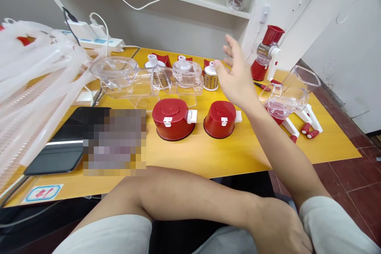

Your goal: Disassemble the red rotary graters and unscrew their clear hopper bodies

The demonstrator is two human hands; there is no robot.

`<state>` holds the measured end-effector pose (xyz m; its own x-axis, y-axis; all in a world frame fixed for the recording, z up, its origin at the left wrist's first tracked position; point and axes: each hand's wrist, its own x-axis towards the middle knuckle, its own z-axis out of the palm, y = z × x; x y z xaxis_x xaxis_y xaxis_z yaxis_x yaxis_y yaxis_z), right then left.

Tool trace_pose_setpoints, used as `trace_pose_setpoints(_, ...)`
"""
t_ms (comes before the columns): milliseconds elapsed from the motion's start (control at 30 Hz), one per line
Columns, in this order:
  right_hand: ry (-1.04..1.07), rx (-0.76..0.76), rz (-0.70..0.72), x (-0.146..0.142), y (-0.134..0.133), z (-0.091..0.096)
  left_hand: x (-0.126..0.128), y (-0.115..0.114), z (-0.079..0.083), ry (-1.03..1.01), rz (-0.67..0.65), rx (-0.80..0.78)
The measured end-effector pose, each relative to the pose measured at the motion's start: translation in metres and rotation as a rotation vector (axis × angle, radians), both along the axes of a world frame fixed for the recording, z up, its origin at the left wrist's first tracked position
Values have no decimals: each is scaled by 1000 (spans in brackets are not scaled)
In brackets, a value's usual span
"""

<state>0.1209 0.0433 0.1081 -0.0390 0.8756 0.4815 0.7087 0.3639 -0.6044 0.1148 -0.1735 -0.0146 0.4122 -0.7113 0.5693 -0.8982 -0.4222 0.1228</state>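
Observation:
My right hand (238,77) is raised over the back of the table, fingers apart and nothing in it. Closest to it is a perforated metal grater drum (210,78) with a white hub. My left arm crosses low in front of me, and my left hand (276,222) hangs by my right elbow, fingers bent down and mostly hidden. Before me stand two red grater bases, one on the left (173,121) and one on the right (220,121), each with white fittings. Behind them lie clear plastic housings (127,83) and more drums (160,77).
An assembled rotary grater (264,53) stands at the back right, near another clear housing (288,95) and white crank handles (308,119). To the left are a black tablet (64,143), plastic bags (35,75) and a power strip (101,43). A shelf (208,0) overhangs behind.

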Motion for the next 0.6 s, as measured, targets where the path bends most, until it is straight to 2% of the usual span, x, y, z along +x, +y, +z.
trace_pose_setpoints(33, 49, 104, 57, 3, -31, 11, -2, -6, -8, 35, -2, 23)
trace_pose_setpoints(67, 75, 178, 90, 9, -62, 22, -4, -9, -14, 54, 62, 37)
trace_pose_setpoints(100, 115, 257, 79, 19, -91, 33, -5, -8, -17, 65, 184, 28)
trace_pose_setpoints(133, 166, 348, 45, 34, -116, 41, -6, -4, -17, 74, 239, -16)
trace_pose_setpoints(167, 241, 472, -23, 52, -135, 48, -6, 5, -14, 65, 196, -103)
trace_pose_setpoints(200, 288, 572, -116, 75, -148, 51, -5, 17, -9, 11, 214, -228)
trace_pose_setpoints(233, 276, 642, -176, 100, -155, 52, -3, 31, -2, -70, 317, -374)
trace_pose_setpoints(300, 286, 639, -217, 154, -150, 47, -1, 61, 11, -235, 483, -742)
trace_pose_setpoints(367, 343, 460, -166, 202, -133, 35, 2, 86, 18, -179, 740, -1073)
trace_pose_setpoints(400, 354, 430, -156, 220, -122, 28, 4, 95, 18, -135, 870, -1201)
trace_pose_setpoints(500, 341, 194, -19, 248, -96, 10, 10, 106, 6, 53, 1211, -1423)
trace_pose_setpoints(600, 310, -37, 109, 245, -83, -3, 18, 106, -11, 195, 1367, -1443)
